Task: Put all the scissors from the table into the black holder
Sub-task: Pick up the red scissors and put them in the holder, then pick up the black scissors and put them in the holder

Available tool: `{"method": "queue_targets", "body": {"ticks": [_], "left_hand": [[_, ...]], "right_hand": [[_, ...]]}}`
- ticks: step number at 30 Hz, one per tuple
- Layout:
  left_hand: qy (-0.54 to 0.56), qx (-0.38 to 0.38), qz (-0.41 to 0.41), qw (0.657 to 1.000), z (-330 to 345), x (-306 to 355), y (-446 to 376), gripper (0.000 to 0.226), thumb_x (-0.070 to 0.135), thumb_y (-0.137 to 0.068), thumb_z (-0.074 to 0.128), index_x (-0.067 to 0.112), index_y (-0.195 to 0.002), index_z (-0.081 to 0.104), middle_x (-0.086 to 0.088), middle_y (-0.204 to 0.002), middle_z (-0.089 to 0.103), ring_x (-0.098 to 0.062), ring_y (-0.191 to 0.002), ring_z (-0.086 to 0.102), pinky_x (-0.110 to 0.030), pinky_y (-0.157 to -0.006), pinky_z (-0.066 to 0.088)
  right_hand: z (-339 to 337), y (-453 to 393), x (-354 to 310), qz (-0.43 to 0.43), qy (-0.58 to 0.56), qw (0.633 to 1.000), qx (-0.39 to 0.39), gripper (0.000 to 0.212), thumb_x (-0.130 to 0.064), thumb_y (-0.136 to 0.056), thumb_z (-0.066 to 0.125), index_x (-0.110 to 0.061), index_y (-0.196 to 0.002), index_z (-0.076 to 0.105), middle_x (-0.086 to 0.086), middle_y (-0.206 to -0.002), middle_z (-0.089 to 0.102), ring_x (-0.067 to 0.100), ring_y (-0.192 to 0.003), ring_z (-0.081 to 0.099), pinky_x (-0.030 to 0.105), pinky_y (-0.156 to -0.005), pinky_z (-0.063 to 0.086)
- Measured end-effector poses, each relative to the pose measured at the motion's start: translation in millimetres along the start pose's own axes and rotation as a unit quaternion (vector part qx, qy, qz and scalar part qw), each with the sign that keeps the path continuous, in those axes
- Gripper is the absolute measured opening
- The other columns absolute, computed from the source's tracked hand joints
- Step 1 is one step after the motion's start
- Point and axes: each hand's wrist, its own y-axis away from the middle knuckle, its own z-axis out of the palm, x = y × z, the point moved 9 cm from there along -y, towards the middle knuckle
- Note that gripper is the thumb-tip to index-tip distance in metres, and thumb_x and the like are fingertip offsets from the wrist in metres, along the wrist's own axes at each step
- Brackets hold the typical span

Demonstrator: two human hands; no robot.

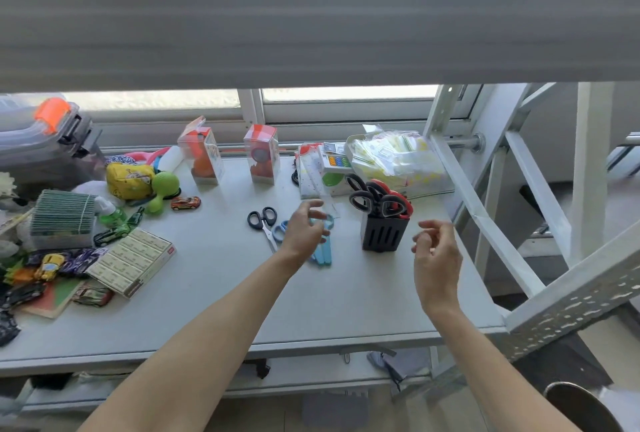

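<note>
Several scissors with black and red handles [379, 197] already stand in the black holder [382, 235], handles up. Just left of the holder I have my left hand [306, 229] over the light blue scissors [323, 251] lying on the table [214, 293], fingers spread and curled, not visibly gripping them. Further left of the holder lie black-handled scissors [263, 223] and a blue-handled pair [280, 231], partly hidden. Right of the holder my right hand [437, 251] hangs with fingers loosely curled, holding nothing
</note>
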Motion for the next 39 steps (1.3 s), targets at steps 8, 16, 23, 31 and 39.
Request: {"method": "queue_targets", "body": {"ticks": [8, 16, 23, 31, 39], "left_hand": [[-0.289, 0.149, -0.076, 0.943, -114.3, -50.7, -14.3, 0.048, 0.002, -0.088, 0.047, 0.006, -0.135, 0.046, -0.019, -0.142, 0.041, -0.038, -0.126, 0.048, -0.038, -0.105, 0.036], [-0.409, -0.043, -0.052, 0.91, -102.4, -71.1, -41.2, 0.058, -0.001, -0.087, 0.039, 0.007, -0.145, 0.039, -0.011, -0.152, 0.034, -0.024, -0.142, 0.034, -0.033, -0.115, 0.029], [-0.398, 0.034, -0.049, 0.915, -114.7, -75.4, -30.4, 0.039, 0.004, -0.089, 0.041, 0.013, -0.126, 0.051, -0.012, -0.132, 0.044, -0.033, -0.117, 0.055, -0.035, -0.099, 0.042], [-0.248, 0.096, -0.126, 0.956, -130.9, -92.8, -6.2, 0.031, 0.035, -0.086, 0.061, 0.006, -0.096, 0.062, -0.007, -0.09, 0.072, -0.026, -0.086, 0.067, -0.033, -0.071, 0.047], [-0.025, 0.033, -0.163, 0.986, -102.0, -58.9, 24.8, 0.012, 0.008, -0.093, 0.048, 0.007, -0.081, 0.052, -0.012, -0.065, 0.049, -0.017, -0.045, 0.033, -0.025, -0.046, 0.032]], "right_hand": [[143.6, 79.5, -45.5, -0.173, 0.084, 0.94, -0.284, 0.027, -0.003, -0.093, 0.05, -0.01, -0.115, 0.064, 0.004, -0.115, 0.064, 0.021, -0.105, 0.06, 0.034, -0.091, 0.051], [254.0, 108.7, -54.4, -0.312, 0.347, 0.769, -0.436, 0.036, -0.003, -0.088, 0.046, -0.007, -0.123, 0.053, 0.014, -0.136, 0.046, 0.036, -0.117, 0.048, 0.047, -0.092, 0.042], [250.3, 112.4, -54.8, -0.331, 0.345, 0.775, -0.413, 0.026, 0.0, -0.088, 0.047, -0.003, -0.109, 0.062, 0.014, -0.119, 0.057, 0.033, -0.112, 0.05, 0.044, -0.093, 0.044], [225.1, 118.2, -54.9, -0.287, 0.252, 0.845, -0.376, 0.033, 0.015, -0.081, 0.048, -0.002, -0.109, 0.056, 0.017, -0.104, 0.057, 0.034, -0.095, 0.055, 0.031, -0.066, 0.03], [189.2, 115.6, -56.3, -0.236, 0.204, 0.908, -0.281, 0.039, -0.003, -0.081, 0.056, -0.015, -0.119, 0.058, 0.004, -0.092, 0.064, 0.023, -0.077, 0.059, 0.032, -0.067, 0.046]]}}
